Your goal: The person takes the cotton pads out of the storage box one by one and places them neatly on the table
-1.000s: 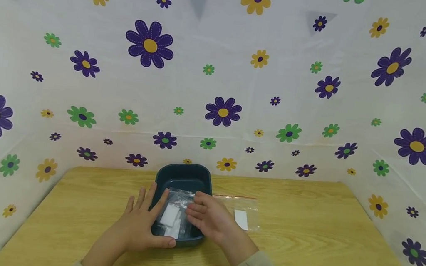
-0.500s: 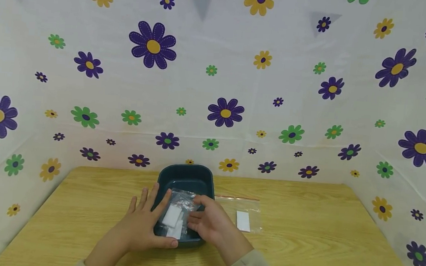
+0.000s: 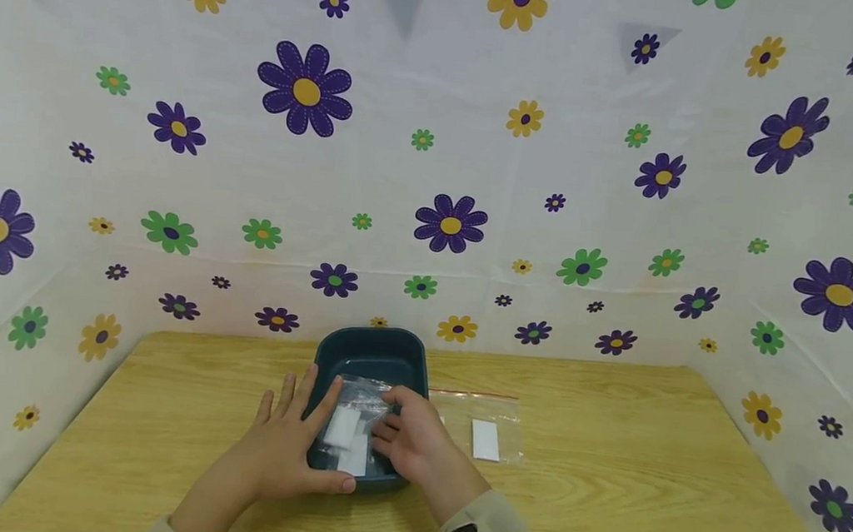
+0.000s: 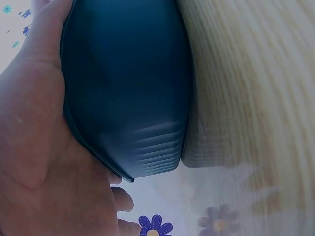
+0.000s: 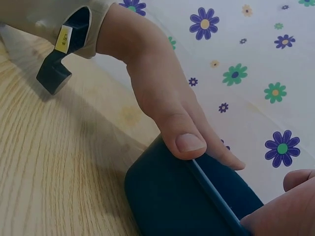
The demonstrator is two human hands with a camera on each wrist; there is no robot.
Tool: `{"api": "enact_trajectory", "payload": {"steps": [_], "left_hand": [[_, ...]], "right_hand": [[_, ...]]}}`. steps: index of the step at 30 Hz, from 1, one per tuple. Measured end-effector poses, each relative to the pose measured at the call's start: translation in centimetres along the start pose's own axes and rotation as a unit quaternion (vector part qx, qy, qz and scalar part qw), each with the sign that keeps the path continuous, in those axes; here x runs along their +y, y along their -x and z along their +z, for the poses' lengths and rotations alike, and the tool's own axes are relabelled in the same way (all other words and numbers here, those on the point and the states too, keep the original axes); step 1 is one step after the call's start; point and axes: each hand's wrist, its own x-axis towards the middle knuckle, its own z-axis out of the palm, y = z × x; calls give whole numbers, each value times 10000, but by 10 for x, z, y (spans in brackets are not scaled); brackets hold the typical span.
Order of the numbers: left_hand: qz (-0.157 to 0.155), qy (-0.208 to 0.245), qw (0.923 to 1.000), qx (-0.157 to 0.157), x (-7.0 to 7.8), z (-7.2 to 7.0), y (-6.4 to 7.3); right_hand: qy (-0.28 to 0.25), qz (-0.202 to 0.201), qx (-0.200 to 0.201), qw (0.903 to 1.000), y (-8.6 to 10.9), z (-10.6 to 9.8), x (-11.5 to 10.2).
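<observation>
A dark blue oblong container (image 3: 371,343) stands on the wooden table. My left hand (image 3: 278,455) steadies its near left corner, fingers spread and straight along the left side, thumb on the near rim. Clear plastic zip bags with white cards (image 3: 342,427) lie inside, overlapping. Reaching over the right side, my right hand (image 3: 413,440) pinches the edge of the upper zip bag, its fingers bent. In the left wrist view, the palm (image 4: 34,123) rests against the container's rim. The right wrist view shows the left thumb on the rim; the right fingers are largely hidden inside the container (image 5: 167,196).
A clear zip bag with a red strip and a white card (image 3: 485,440) lies flat just right of the container, partly behind the right forearm. The wooden table (image 3: 604,497) meets a flower-print cloth (image 3: 512,139) at the back and sides.
My right fingers have bent more and the hand has shifted slightly. The cards in the zip bags have moved apart a little, showing more of the lower one. My left hand has stayed put.
</observation>
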Motion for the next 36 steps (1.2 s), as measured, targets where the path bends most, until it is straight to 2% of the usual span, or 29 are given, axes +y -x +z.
{"api": "enact_trajectory", "payload": {"steps": [6,11,14,17,23,28,32,36], "left_hand": [[-8,62,9999,-82,0,-1,-1],[9,-12,10000,-11,0,-1,-2],[32,-20,10000,-2,0,-1,-2],[34,45,10000,-59,0,-1,-2],[49,78,9999,-90,0,-1,-1],[65,74,9999,-61,0,-1,-1],[29,3,10000,-30,-1,-1,-1],[69,-13,10000,44,-3,1,-1]], "right_hand": [[50,-49,206,9998,-7,1,4],[81,-185,157,9997,-12,3,4],[376,-323,210,9986,-14,4,6],[973,-520,230,9936,-16,6,10],[2078,-875,-111,9742,-21,7,21],[2542,-1142,-20,9604,-25,9,23],[3013,-1616,292,9393,-26,11,21],[3599,-1926,389,9121,-25,9,18]]}}
